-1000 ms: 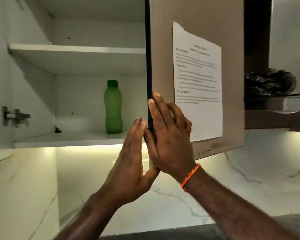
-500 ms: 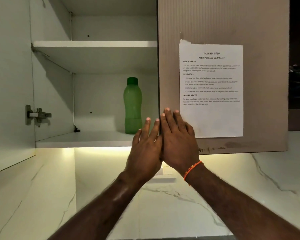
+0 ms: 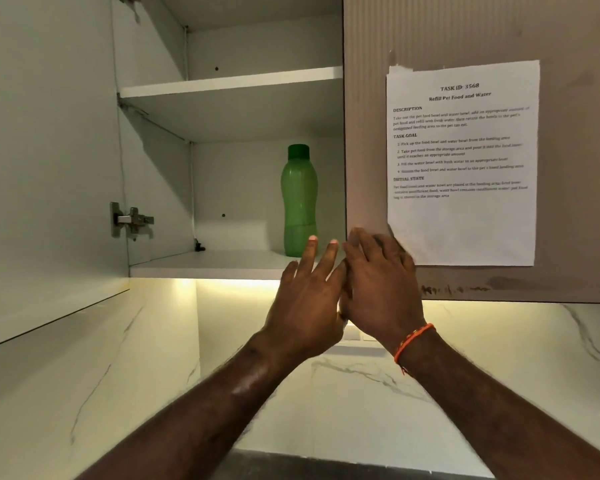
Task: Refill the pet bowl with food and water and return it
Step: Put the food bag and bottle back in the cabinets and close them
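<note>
A green water bottle (image 3: 298,202) stands upright on the lower shelf (image 3: 208,265) of an open wall cupboard. Both hands are raised side by side in front of the cupboard. My left hand (image 3: 305,299) has straight, spread fingers reaching up just in front of the shelf edge, below and right of the bottle, holding nothing. My right hand (image 3: 381,285) lies flat with its fingers against the lower left corner of the brown cupboard door (image 3: 465,36). An orange thread band sits on the right wrist. No pet bowl or food is in view.
A printed task sheet (image 3: 461,161) is taped to the brown door. The cupboard's left door (image 3: 42,168) stands open with a metal hinge (image 3: 130,220). An upper shelf (image 3: 229,86) is bare. White marble wall (image 3: 326,393) below is lit by an under-cabinet strip.
The view has swung from the side to face the cupboard squarely. Both hands dropped lower and drew back from the door edge; the right hand's fingers now lie on the door's face.
</note>
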